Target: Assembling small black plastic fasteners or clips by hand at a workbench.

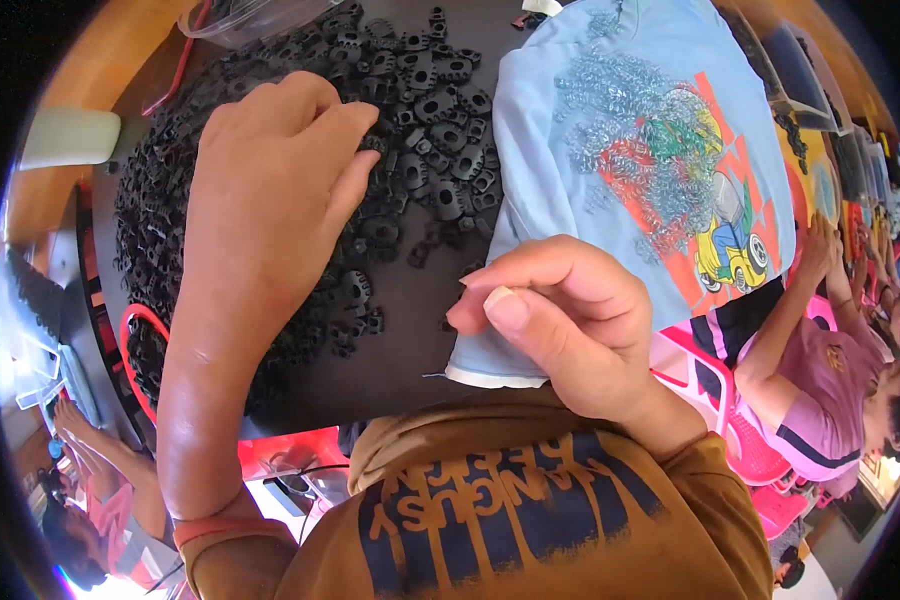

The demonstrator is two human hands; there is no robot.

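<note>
My left hand (270, 170) is over a large heap of small black plastic hair claw clip pieces (440, 115). Its fingers curl down and inward with the thumb close beside them; whatever they may grip is hidden beneath the hand. To the right, my right hand (570, 320) is raised above the near edge of the light blue cloth (535, 130). Thumb and forefinger are bent toward each other, and I cannot make out what is between them. Many tiny silvery coil springs (620, 110) lie loose on that cloth, which has a printed cartoon vehicle.
A clear plastic container (255, 22) stands at the far left of the dark table (410, 375). A red curved rim (130, 325) borders the heap. Pink plastic chairs (755, 450) and a person in a pink shirt (810, 400) are to the right. Other people sit at the left.
</note>
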